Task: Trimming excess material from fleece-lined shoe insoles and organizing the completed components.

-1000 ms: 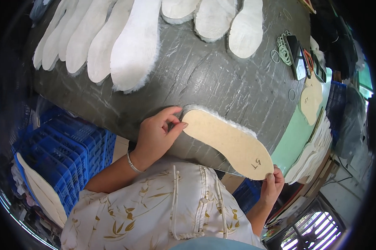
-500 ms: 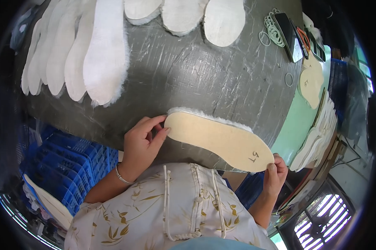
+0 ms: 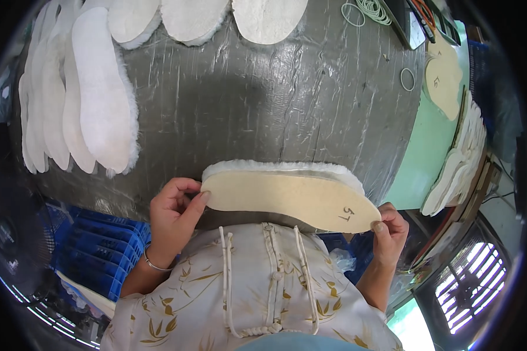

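A cream, sole-shaped template (image 3: 281, 196) with dark handwriting near one end is stretched between my hands at the table's near edge. My left hand (image 3: 173, 213) pinches its left end between thumb and fingers. At the opposite end, my right hand (image 3: 389, 234) grips the tip the same way. Behind the template, a white fleecy insole (image 3: 275, 167) shows along the far edge; the template covers most of it. Whether my fingers also hold the insole, I cannot tell.
Several white fleece insoles (image 3: 102, 99) lie overlapping at the left of the grey table (image 3: 263, 111), more along its far edge. At right are rubber bands (image 3: 373, 10), a phone (image 3: 412, 32), another template (image 3: 441, 76) and an insole stack (image 3: 459, 155). Blue crates (image 3: 99, 251) stand lower left.
The template has turned closer to level, and its left end has come left and nearer to me. More of the fleecy insole shows behind it. The whole view has shifted.
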